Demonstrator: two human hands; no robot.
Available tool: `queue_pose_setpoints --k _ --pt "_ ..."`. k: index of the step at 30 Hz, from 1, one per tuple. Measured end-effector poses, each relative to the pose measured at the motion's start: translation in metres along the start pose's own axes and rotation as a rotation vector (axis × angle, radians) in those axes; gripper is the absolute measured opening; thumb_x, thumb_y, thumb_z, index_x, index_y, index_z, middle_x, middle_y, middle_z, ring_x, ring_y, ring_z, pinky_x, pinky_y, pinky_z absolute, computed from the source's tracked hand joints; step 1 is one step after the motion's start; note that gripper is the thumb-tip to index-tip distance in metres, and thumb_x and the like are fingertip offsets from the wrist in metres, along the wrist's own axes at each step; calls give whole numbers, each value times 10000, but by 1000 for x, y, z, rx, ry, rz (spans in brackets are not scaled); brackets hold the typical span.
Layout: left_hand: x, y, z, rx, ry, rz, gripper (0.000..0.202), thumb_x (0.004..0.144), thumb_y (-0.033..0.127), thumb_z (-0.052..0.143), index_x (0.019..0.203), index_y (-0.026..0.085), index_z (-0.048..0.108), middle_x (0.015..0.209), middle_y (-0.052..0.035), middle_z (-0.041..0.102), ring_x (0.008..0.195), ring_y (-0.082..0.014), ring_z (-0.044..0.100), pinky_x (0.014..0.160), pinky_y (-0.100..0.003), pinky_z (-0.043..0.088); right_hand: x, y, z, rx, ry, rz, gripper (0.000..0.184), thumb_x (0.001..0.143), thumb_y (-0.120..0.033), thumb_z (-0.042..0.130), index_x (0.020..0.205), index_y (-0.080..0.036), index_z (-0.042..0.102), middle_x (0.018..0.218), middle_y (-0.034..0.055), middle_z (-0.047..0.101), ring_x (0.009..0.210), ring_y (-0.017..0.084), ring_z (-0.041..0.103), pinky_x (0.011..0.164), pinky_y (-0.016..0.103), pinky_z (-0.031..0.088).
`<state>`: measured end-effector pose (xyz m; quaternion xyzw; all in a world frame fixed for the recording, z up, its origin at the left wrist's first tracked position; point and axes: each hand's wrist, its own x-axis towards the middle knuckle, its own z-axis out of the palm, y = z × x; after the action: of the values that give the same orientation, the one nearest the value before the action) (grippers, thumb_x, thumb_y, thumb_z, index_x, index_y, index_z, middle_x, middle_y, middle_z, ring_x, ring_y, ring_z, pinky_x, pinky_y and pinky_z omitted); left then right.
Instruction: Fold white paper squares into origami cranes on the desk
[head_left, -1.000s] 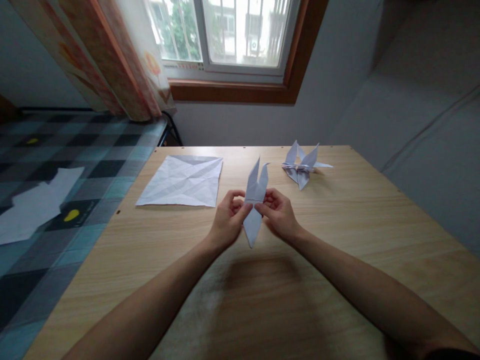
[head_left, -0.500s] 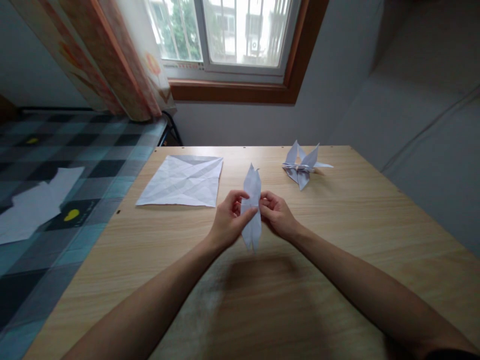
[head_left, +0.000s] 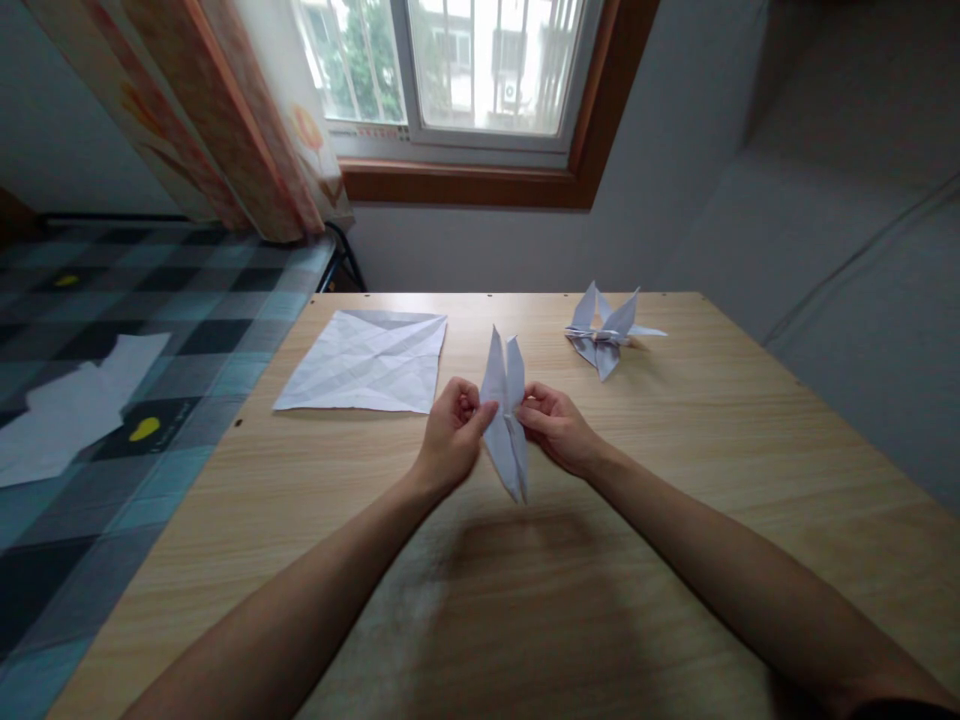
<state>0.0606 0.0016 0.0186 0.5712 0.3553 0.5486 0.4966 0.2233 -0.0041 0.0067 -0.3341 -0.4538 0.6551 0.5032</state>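
Left grip (head_left: 452, 430) has shifted leftward on the folded paper (head_left: 504, 452).

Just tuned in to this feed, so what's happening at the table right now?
A person is holding a folded white paper piece over the wooden table, the left hand pinching one side and the right hand the other. Its narrow points stick out at both ends. On the table, a creased flat sheet lies to the left, and a folded paper figure sits farther back to the right. More paper lies on the checked cloth at far left.
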Motion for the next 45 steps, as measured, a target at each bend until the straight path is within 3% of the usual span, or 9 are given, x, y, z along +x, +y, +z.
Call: queue_pose_setpoints --k 6,12,19,25,30,36,39,42,45 --pt "-2 1 -2 84 -51 25 136 835 289 612 930 193 592 800 7 610 665 -112 525 618 -237 406 1 0 1 38 38 -4 394 627 -428 877 812 -224 596 667 -51 669 581 118 616 607 253 508" --pt "-5 0 -3 76 -129 -88 274 750 372 736 880 191 576 655 56 507 539 -92 422 508 -215 326 1 7 3 -32 69 -100 381 627 -407 881 779 -204 596 689 -36 670 606 118 618 615 251 493" --pt "-3 3 -3 163 -135 15 327 750 323 741 623 170 482 713 16 503 650 -104 480 570 -220 385 2 6 3 -180 151 -222 342 667 -401 845 693 -199 571 589 -60 561 522 85 502 518 221 398" --pt "-3 -3 -1 -121 -142 -175 431 676 346 817 942 200 509 717 44 588 584 -103 526 529 -217 414 -1 1 6 -249 166 -255 338 645 -419 853 684 -203 597 584 -46 556 545 107 495 529 247 399" --pt "-3 -3 -1 -132 -163 -180 415 621 300 852 812 181 504 729 34 599 623 -102 543 578 -228 451 -2 1 9 -234 144 -251 330 662 -425 841 694 -204 599 607 -37 573 562 113 508 548 253 411" --pt "-1 -2 -3 -46 -130 -153 364 628 330 834 669 158 516 656 43 534 610 -90 488 571 -220 407 1 7 3 -275 179 -274 292 702 -407 805 729 -202 600 633 -40 575 576 110 514 558 246 425" --pt "0 -2 -1 -3 -31 -141 361 669 335 798 632 167 481 590 61 485 549 -72 439 527 -203 358 1 7 2 -283 210 -293 285 703 -392 801 725 -203 589 625 -46 556 571 103 501 541 234 413" --pt "2 -2 0 -50 86 -140 388 659 287 784 675 200 405 543 92 454 478 -62 416 477 -185 328 1 4 3 -282 221 -285 272 704 -379 797 726 -204 590 616 -49 554 543 99 497 521 234 411" --pt "4 1 -1 -107 90 -167 381 685 272 737 765 232 367 531 109 479 428 -73 423 436 -177 312 0 0 3 -284 200 -271 221 765 -392 734 758 -200 625 628 -35 580 555 112 527 548 253 439"
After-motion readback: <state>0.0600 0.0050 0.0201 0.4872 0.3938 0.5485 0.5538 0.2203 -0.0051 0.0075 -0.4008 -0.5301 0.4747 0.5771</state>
